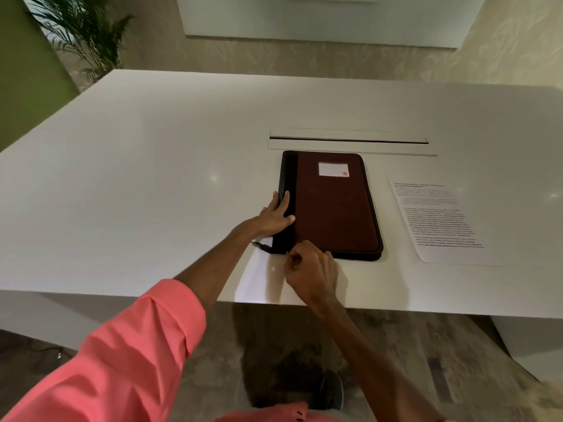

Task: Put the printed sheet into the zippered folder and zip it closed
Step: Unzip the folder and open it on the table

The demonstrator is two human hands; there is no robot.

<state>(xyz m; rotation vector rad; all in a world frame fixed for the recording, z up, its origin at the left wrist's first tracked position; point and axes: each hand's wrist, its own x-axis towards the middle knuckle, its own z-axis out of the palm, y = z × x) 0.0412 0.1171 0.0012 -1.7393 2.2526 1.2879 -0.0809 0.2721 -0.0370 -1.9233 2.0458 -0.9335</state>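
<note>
A dark brown zippered folder with a black spine and a white label lies flat and closed on the white table. My left hand rests flat on the folder's black spine at its left edge. At the folder's near left corner my right hand is pinched shut on the zipper pull. A short black strap sticks out left of that corner. The printed sheet lies flat on the table to the right of the folder, apart from it.
A long cable slot with a flap is set into the table just beyond the folder. The table's near edge runs right under my right wrist. A potted palm stands at the far left on the floor.
</note>
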